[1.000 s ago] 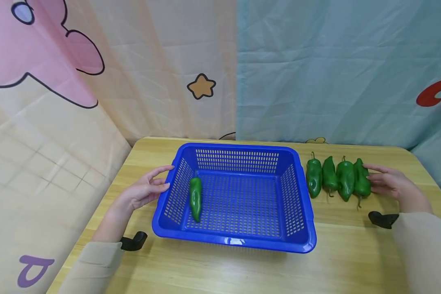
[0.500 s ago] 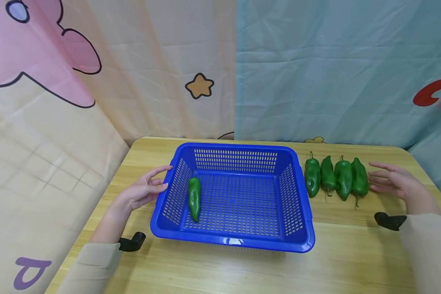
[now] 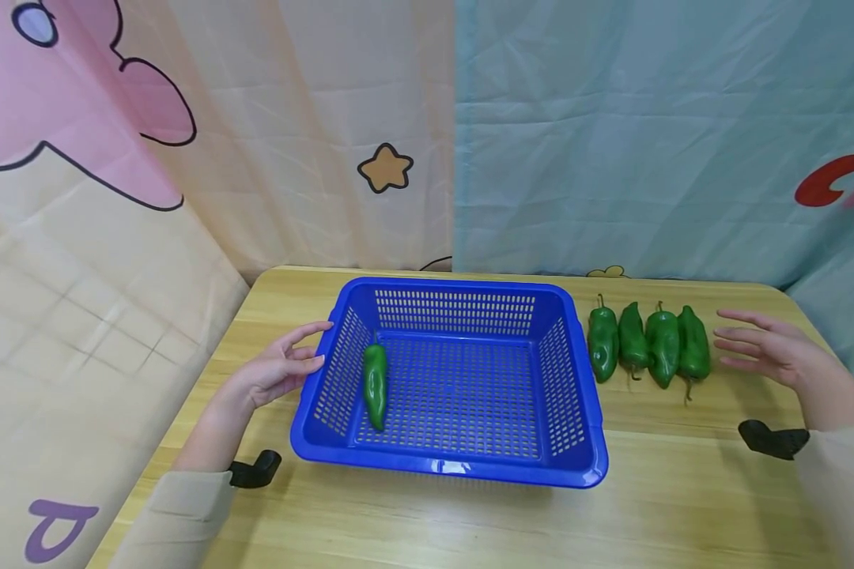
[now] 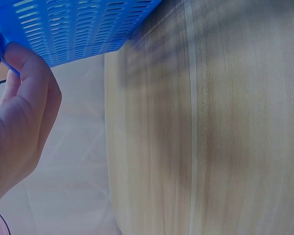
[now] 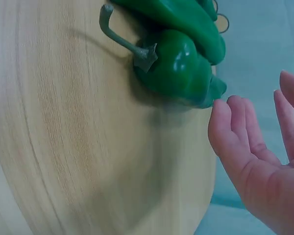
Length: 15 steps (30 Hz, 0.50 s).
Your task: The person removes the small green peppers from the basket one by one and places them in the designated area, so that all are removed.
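A blue plastic basket (image 3: 462, 468) with slotted walls stands mid-table, and one long green pepper (image 3: 375, 387) lies inside along its left wall. My left hand (image 3: 285, 367) pinches the basket's left rim between thumb and fingers; the left wrist view shows that hand (image 4: 24, 107) at the rim's edge. Right of the basket, several green peppers lie side by side in a row, the outermost pepper (image 3: 693, 344) tilted with its stem toward me. Just right of it, apart from it, my right hand (image 3: 772, 348) holds nothing, its fingers spread and relaxed.
The wooden table (image 3: 669, 490) has rounded far corners. Behind it hangs a printed curtain (image 3: 612, 142), which also runs down the left side. Black wrist mounts (image 3: 256, 469) stick out from both cuffs. The nearest pepper in the row (image 3: 603, 344) lies close to the basket's right rim.
My right hand has let go of the outermost pepper and drawn back a little to the right. The left hand stays on the basket, and the basket has not moved on the table.
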### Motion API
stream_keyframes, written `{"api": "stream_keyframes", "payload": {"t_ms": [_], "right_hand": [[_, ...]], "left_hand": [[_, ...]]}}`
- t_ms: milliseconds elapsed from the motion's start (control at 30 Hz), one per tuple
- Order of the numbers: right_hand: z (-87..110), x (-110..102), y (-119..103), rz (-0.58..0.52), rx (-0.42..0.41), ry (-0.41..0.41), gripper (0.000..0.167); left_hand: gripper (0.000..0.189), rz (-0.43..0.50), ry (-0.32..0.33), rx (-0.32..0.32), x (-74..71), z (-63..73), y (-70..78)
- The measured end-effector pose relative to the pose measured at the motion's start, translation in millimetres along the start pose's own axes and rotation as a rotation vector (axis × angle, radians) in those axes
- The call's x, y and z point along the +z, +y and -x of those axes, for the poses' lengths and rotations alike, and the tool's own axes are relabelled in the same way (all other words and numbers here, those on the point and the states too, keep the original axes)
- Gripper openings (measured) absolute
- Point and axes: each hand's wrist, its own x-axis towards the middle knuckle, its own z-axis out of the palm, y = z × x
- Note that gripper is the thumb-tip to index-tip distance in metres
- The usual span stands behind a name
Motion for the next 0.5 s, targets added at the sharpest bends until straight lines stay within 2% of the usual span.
{"api": "stream_keyframes", "payload": {"t_ms": [267,500], "right_hand": [[6.6,17.4,-5.3,0.012,-0.029,-0.065,0.042],[8.4,34.4,-10.5,0.052,-0.042,-0.117,0.041]], "left_hand": [[0.047,0.009,-0.026,0.016,-1.7,0.2,-0.5],[0.048,0.008,-0.02,0.012,-1.7,-0.4,-0.7]]}}
